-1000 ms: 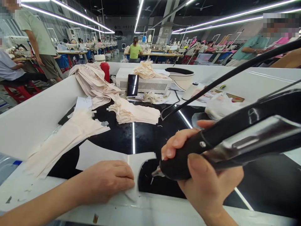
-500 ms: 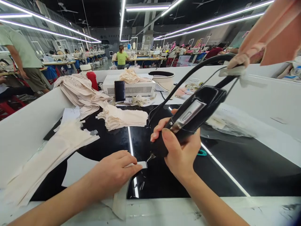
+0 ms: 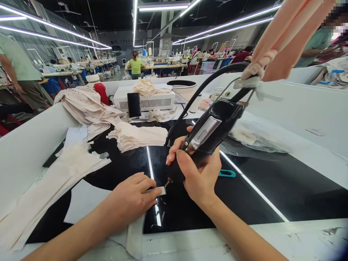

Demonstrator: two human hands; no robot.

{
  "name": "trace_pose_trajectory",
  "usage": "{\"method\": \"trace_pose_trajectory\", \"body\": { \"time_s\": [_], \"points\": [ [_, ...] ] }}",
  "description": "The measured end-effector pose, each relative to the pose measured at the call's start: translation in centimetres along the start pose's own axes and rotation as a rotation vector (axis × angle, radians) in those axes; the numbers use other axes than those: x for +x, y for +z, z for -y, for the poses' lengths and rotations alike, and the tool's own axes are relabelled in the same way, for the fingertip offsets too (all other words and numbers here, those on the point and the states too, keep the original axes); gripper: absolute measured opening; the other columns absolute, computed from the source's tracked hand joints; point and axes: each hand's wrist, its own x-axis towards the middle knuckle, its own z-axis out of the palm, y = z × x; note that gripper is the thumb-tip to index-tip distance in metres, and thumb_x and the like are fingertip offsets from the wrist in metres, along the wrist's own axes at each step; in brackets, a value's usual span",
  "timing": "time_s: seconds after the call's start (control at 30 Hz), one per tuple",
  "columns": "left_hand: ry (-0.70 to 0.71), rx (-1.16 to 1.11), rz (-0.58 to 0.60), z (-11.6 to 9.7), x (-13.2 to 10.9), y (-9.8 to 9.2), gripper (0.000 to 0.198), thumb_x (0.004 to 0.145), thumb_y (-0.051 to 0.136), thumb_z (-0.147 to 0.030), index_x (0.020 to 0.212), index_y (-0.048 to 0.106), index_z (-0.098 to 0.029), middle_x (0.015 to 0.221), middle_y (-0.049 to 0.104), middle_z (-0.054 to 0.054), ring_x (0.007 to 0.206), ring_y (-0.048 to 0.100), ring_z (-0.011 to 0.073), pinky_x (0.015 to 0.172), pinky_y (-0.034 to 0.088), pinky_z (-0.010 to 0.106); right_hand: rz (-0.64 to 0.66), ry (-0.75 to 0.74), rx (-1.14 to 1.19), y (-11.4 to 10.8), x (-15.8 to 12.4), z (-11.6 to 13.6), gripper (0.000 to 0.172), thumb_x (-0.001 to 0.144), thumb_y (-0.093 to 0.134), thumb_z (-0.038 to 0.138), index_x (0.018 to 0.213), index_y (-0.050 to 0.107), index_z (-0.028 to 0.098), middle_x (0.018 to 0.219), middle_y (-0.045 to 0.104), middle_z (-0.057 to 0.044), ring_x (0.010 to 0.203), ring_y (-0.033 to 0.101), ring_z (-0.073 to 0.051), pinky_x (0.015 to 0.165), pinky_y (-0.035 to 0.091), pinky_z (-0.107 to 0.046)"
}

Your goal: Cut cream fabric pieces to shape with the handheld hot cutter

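My right hand (image 3: 199, 177) is wrapped round a black corded handheld tool (image 3: 210, 132) with a silver plate on its side. The tool slants down to the left, its narrow metal tip (image 3: 169, 181) right beside the end of a small pale tab (image 3: 162, 190). Whether tip and tab touch, I cannot tell. The fingers of my left hand (image 3: 133, 194) press together on that tab against the glossy black work surface (image 3: 187, 214). Beneath my left wrist lie a white curved piece (image 3: 84, 201) and a pale fabric strip (image 3: 135, 235), partly hidden by my arm.
Stacked pale fabric pieces (image 3: 138, 137) lie ahead, with more cloth (image 3: 65, 166) on the left. A phone (image 3: 134, 105) leans on a white vented box (image 3: 160, 100). A teal-handled tool (image 3: 227, 173) lies right of my hand. Peach cloth (image 3: 288, 40) hangs from above, tied to the cable.
The tool and my right hand have shifted left, the tip still close to the tab. More of the teal-handled tool shows. The whole view has shifted slightly.
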Motion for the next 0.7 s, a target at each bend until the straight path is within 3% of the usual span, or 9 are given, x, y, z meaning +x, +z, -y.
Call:
{"method": "trace_pose_trajectory", "body": {
  "time_s": [0.7],
  "points": [
    [0.003, -0.022, -0.047, 0.02, -0.25, 0.27, 0.024, 0.111, 0.045, -0.020, 0.120, 0.067, -0.012, 0.103, 0.070, 0.008, 0.092, 0.070, 0.0209, 0.086, 0.064, 0.036, -0.024, 0.004, -0.066, 0.63, 0.01, 0.07, 0.033, 0.079, 0.078, 0.022, 0.099, 0.053, 0.028, 0.076, 0.066, 0.009, 0.054, 0.061, -0.011, 0.050, 0.057, -0.026]
  ]
}}
